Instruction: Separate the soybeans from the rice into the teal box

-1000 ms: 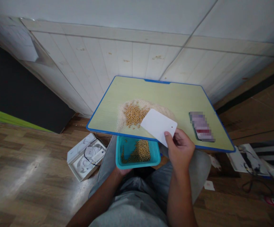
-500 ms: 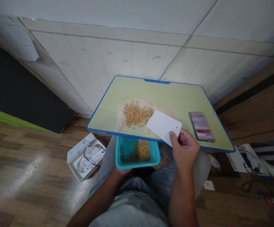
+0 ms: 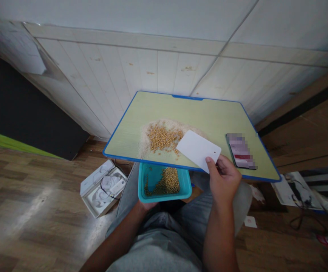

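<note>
My right hand (image 3: 225, 177) pinches a white card (image 3: 198, 148) with a small hole near one corner, thumb on top. The card's far edge reaches the right side of a heap of soybeans (image 3: 162, 138) on the tabletop. Pale grains like rice (image 3: 144, 139) ring the beans. Below the table's near edge, my left hand (image 3: 147, 205) holds a teal plastic tub (image 3: 164, 197) from underneath, its fingers mostly hidden. Soybeans (image 3: 171, 180) lie in the tub, mostly on its right side.
The small folding table (image 3: 209, 113) has a blue rim and stands against a white panelled wall (image 3: 141, 64). On its right lies a phone (image 3: 241, 151). An open white box (image 3: 104, 189) with a cable sits on the floor at left. Cardboard (image 3: 308, 128) stands at right.
My right hand and the card have shifted slightly right. The tub and my left hand stay in place.
</note>
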{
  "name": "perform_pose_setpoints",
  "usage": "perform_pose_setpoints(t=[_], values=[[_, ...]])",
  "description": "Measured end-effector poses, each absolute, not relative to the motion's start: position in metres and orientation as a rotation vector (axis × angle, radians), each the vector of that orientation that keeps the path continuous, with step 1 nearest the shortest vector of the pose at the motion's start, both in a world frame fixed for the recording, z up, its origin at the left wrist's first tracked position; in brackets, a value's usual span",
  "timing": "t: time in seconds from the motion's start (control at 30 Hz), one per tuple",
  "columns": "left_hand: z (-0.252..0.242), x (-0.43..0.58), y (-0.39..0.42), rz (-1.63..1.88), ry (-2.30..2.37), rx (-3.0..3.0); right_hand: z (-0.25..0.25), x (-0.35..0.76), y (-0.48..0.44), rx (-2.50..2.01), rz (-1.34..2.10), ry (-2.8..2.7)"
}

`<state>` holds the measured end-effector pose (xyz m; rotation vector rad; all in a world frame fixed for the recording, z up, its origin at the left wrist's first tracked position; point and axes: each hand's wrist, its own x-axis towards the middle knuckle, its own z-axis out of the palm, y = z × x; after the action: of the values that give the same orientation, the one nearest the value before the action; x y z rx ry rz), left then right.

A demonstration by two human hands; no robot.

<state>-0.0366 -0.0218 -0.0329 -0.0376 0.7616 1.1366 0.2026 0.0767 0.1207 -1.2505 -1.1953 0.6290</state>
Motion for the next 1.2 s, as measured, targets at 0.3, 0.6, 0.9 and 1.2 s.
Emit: perform_pose_setpoints(t=[0.3,0.6,0.9,1.2], values=[[-0.071,-0.045,-0.024,1.126,0.420,0.078,0.122,0.201,0.078,-1.244,0.670,-1.211],[-0.080,-0.048,-0.026,1.118,0.397,0.068,0.121,0.199,0.078,-1.240,0.710,-1.195],[-0.069,-0.045,-0.023,1.125,0.405,0.051,0.117,0.199,0.082,-1.266,0.687,-1.193],[-0.064,-0.041,-0.020,1.137,0.414,0.039,0.116,0.196,0.082,-1.243,0.725,-1.167]])
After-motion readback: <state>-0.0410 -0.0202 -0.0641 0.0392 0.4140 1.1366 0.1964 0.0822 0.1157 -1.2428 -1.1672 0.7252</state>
